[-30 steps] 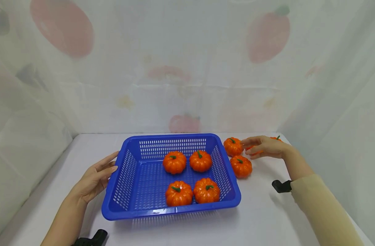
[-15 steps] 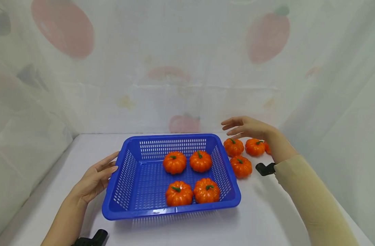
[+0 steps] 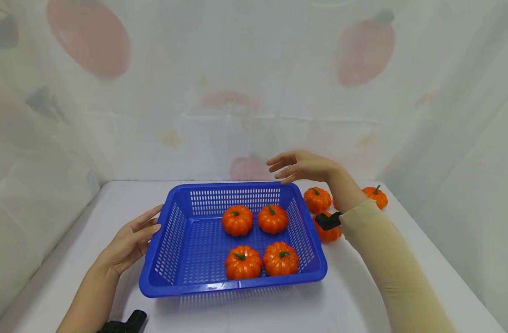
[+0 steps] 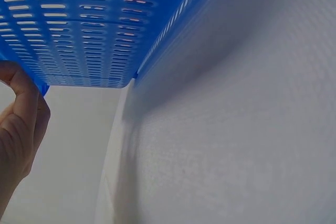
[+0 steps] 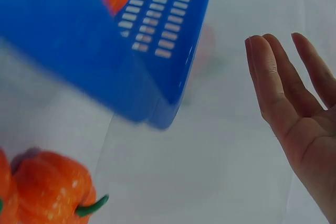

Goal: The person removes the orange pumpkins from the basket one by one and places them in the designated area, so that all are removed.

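Observation:
A blue plastic basket [image 3: 195, 290] with slotted walls stands mid-table, holding several small orange pumpkins, among them a back-left pumpkin [image 3: 237, 220] and a front-right pumpkin [image 3: 281, 259]. My left hand [image 3: 127, 243] grips its left rim, thumb on the rim; in the left wrist view part of that hand [image 4: 21, 124] shows beside the slotted wall. Above the basket's back right corner hovers my right hand [image 3: 306, 166], fingers loosely bent and spread, holding nothing. In the right wrist view this hand [image 5: 299, 114] is apart from the basket [image 5: 152, 87].
Right of the basket lie several more pumpkins: one near the back corner [image 3: 317, 200], one in front of it [image 3: 327, 230] partly behind the wrist camera, and one farther right [image 3: 375, 197]. My right forearm partly hides another. A white curtain [image 3: 179, 152] hangs behind the table.
My right hand has moved left and up, from over the loose pumpkins to above the basket's back right corner. My left hand and the basket stay where they were.

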Available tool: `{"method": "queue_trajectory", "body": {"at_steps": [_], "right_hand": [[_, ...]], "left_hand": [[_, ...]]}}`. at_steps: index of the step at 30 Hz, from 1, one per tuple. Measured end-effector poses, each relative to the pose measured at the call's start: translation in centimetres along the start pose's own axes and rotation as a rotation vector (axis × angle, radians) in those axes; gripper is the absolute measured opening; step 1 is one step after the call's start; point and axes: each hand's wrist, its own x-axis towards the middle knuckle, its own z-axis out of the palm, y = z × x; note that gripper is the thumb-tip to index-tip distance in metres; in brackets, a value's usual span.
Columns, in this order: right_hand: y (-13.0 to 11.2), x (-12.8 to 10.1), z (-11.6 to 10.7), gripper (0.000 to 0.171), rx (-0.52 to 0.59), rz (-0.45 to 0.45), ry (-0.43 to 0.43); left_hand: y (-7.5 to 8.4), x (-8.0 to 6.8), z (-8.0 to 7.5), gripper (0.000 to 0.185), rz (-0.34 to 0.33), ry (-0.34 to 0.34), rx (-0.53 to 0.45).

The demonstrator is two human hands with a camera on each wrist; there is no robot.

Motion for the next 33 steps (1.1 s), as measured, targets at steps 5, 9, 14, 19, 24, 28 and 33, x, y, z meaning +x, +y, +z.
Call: {"method": "queue_trajectory", "body": {"at_steps": [5,9,14,19,24,28,33], "right_hand": [[-1.0,1.8,1.5,0.049,0.003,-0.007,-0.052],[-1.6,3.3,2.7,0.049,0.010,0.001,-0.099],[-2.1,5.0,4.3,0.050,0.025,0.028,-0.156],[-2.3,6.4,5.6,0.049,0.018,0.051,-0.200],[-2.2,7.3,6.7,0.054,-0.008,0.089,-0.235],[-2.1,7.7,7.4,0.056,-0.016,0.124,-0.274],[-1.9,8.2,8.1,0.053,-0.045,0.144,-0.277]], "left_hand": [[0.1,0.0,0.1,0.058,0.008,-0.007,0.001],[0.1,-0.1,0.1,0.056,0.011,-0.010,-0.004],[0.1,-0.2,0.0,0.056,0.011,-0.008,-0.011],[0.1,-0.3,0.1,0.057,0.009,-0.008,-0.017],[0.1,-0.3,0.1,0.057,0.011,-0.011,-0.022],[0.1,-0.4,0.1,0.056,0.014,-0.009,-0.032],[0.0,-0.5,0.2,0.056,0.028,-0.007,-0.042]]}}
